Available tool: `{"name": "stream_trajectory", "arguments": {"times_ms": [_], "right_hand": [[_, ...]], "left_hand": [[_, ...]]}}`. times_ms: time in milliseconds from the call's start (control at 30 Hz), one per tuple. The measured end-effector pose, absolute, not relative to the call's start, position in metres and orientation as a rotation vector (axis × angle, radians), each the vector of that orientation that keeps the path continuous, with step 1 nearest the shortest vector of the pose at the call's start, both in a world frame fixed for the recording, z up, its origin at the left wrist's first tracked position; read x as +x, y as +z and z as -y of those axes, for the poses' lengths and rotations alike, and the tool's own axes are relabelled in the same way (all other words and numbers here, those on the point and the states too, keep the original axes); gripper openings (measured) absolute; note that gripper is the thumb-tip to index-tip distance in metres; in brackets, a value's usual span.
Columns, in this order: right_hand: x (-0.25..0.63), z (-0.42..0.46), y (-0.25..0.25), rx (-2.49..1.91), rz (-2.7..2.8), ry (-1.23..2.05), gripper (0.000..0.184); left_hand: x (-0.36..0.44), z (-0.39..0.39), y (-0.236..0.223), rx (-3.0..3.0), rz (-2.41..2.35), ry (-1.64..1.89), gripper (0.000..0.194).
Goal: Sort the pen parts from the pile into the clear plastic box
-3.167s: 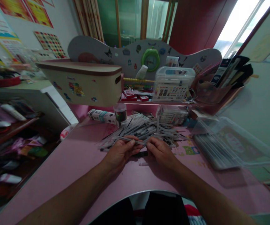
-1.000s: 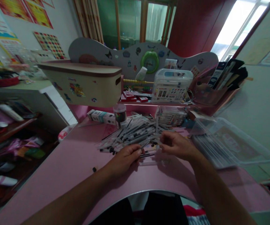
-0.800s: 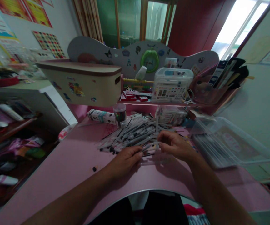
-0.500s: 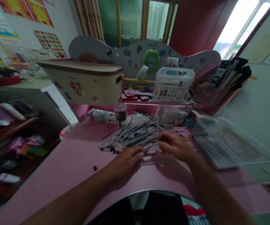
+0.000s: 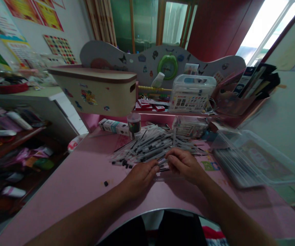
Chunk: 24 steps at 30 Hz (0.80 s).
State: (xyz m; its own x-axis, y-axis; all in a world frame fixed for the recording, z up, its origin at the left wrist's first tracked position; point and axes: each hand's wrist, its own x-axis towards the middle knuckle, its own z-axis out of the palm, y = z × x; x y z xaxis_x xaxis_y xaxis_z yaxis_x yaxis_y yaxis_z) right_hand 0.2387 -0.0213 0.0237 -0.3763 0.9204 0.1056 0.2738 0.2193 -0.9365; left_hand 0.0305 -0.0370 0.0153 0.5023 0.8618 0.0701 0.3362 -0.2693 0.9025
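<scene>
A heap of clear-barrelled pens [image 5: 150,141], several with black caps, lies in the middle of the pink desk. At the near side of this heap, my left hand [image 5: 142,175] pinches the end of a pen [image 5: 160,162] between thumb and forefinger. Just to the right, my right hand [image 5: 182,163] is closed with its fingers curled at the pen's other end; the fingers hide most of what is in them. A small black cap [image 5: 106,183] lies alone on the desk, left of my left forearm.
A clear plastic box [image 5: 262,157] with a grey stack inside stands on the right. Behind the heap are a clear cup [image 5: 134,124], a long carton [image 5: 113,127] and a transparent case [image 5: 190,127]. A cream bin [image 5: 96,94] sits on the raised shelf.
My right hand has moved slightly left, closer to my left hand, and its fingers have curled in more. The whole view has shifted a little.
</scene>
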Motion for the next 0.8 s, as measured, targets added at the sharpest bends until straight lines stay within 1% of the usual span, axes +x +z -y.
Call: {"name": "stream_trajectory", "arguments": {"times_ms": [167, 333, 400, 600, 800], "right_hand": [[0.225, 0.022, 0.016, -1.175, 1.733, 1.060, 0.025], [0.224, 0.021, 0.011, -1.180, 1.753, 1.019, 0.027], [0.225, 0.021, 0.011, -1.175, 1.772, 1.019, 0.027], [0.223, 0.022, 0.009, -1.181, 1.813, 1.032, 0.027], [0.223, 0.020, 0.009, -1.174, 1.729, 1.133, 0.024]], "left_hand": [[0.034, 0.039, 0.014, 1.797, -1.111, 0.778, 0.028], [0.037, 0.038, 0.009, 1.798, -1.156, 0.873, 0.023], [0.036, 0.038, 0.007, 1.865, -1.193, 0.871, 0.021], [0.035, 0.038, 0.003, 2.030, -1.301, 0.747, 0.023], [0.034, 0.035, 0.003, 2.028, -1.257, 0.825, 0.023]]}}
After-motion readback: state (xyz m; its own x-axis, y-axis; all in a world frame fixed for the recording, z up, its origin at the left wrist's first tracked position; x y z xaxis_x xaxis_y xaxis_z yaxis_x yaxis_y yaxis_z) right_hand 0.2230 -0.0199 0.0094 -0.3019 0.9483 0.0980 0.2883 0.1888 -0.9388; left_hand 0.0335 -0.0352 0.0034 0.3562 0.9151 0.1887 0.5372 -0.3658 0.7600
